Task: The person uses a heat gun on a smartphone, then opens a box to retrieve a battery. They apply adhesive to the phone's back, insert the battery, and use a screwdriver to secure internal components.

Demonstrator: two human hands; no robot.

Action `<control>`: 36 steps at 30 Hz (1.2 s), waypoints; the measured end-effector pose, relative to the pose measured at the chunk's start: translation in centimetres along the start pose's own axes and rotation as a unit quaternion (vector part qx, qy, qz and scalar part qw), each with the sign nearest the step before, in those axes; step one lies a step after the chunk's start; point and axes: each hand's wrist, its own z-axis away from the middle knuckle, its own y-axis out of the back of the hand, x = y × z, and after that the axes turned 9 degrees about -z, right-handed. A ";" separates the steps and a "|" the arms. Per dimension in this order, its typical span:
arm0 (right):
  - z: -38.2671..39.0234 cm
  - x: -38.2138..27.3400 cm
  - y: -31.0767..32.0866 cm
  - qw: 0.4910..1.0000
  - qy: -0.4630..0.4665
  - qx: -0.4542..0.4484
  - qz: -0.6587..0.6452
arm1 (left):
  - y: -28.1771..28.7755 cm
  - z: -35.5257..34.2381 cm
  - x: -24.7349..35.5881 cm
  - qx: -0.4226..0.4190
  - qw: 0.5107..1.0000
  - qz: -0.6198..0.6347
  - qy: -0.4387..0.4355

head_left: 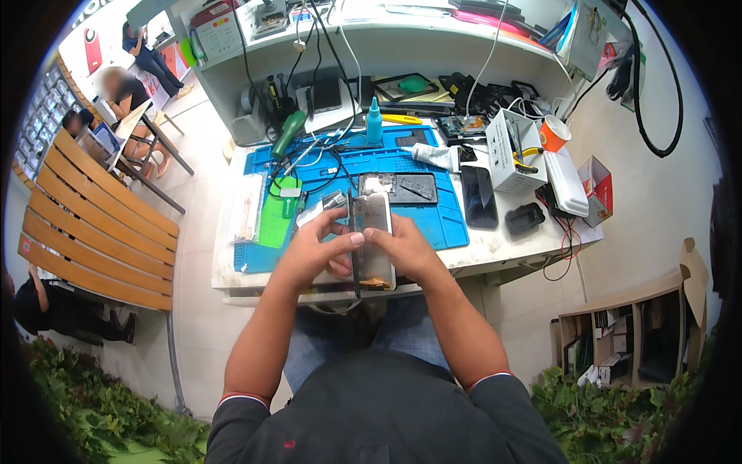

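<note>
My left hand [315,246] is closed on a thin dark panel [356,271], seen edge-on, that looks like a phone screen. My right hand [406,246] grips a pale grey, phone-sized panel [377,263] by its right edge, thumb across its face. An orange ribbon cable [376,283] shows at its lower end. The two panels stand side by side, close together; I cannot tell whether they are joined. Just beyond them an opened phone body [402,188] lies on the blue repair mat [452,224]. A silvery tube [331,203] rests beyond my left hand.
A green-handled tool [289,133], cables, a blue bottle [374,124] and a white tube [434,156] lie farther back. To the right are a black phone [479,198], a white box [514,151] and an orange cup [553,134]. A slatted bench [104,224] and people are at left.
</note>
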 end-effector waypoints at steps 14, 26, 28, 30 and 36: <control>2.5 -1.2 0.7 0.984 0.026 -0.174 0.016 | 0.2 -0.1 0.4 0.008 1.000 0.008 0.001; 3.0 -0.6 0.4 0.986 -0.045 -0.129 -0.096 | 1.1 0.2 1.0 -0.013 0.999 0.050 0.003; 3.0 -0.1 0.4 0.986 -0.042 -0.115 -0.109 | 1.1 0.3 0.9 -0.002 0.999 0.043 -0.002; 3.1 -0.2 0.3 0.986 -0.045 -0.111 -0.114 | 1.1 0.2 0.6 0.005 0.999 0.040 -0.005; 3.0 -0.3 -0.1 0.984 -0.058 -0.086 -0.143 | 0.9 0.1 0.4 0.031 0.999 0.044 -0.008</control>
